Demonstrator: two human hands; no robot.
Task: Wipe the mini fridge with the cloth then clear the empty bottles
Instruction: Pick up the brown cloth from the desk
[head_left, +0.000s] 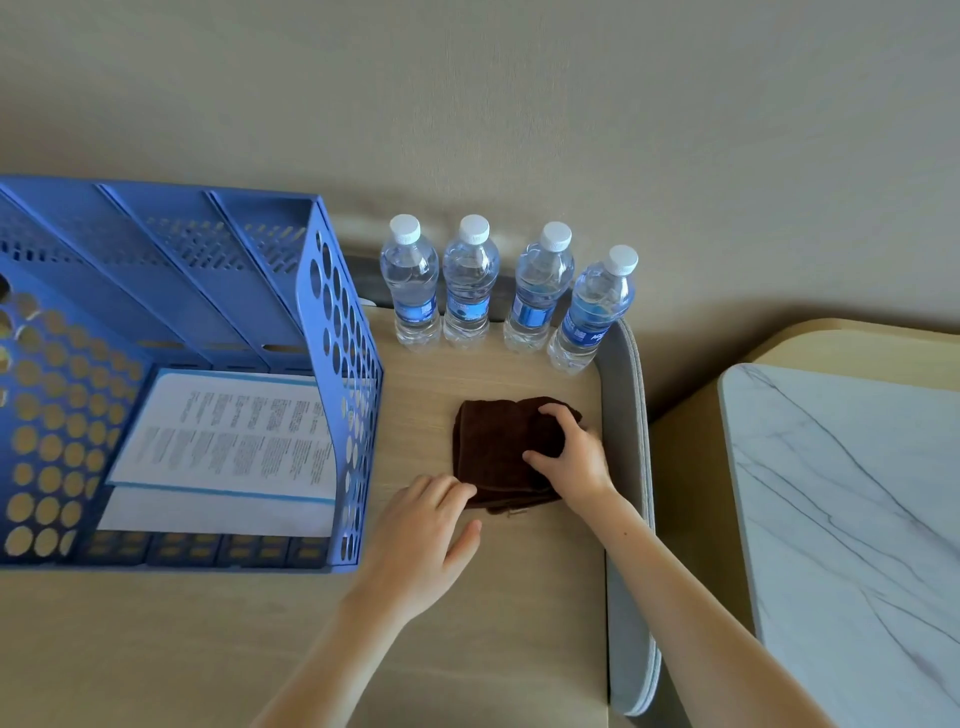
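Brown cloth (498, 447) we grip with our right hand (571, 460), while our left hand (421, 525), fingers relaxed, touches its near edge.

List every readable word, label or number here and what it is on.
No text is legible enough to quote.
Blue labels on the four clear plastic bottles: white print, too blurred.
White printed sheet in the blue perforated plastic file rack: text columns, too small.

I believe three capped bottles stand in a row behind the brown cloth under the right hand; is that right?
Not quite: the head view shows four capped bottles, not three. They do stand in a row behind the brown cloth under the right hand.
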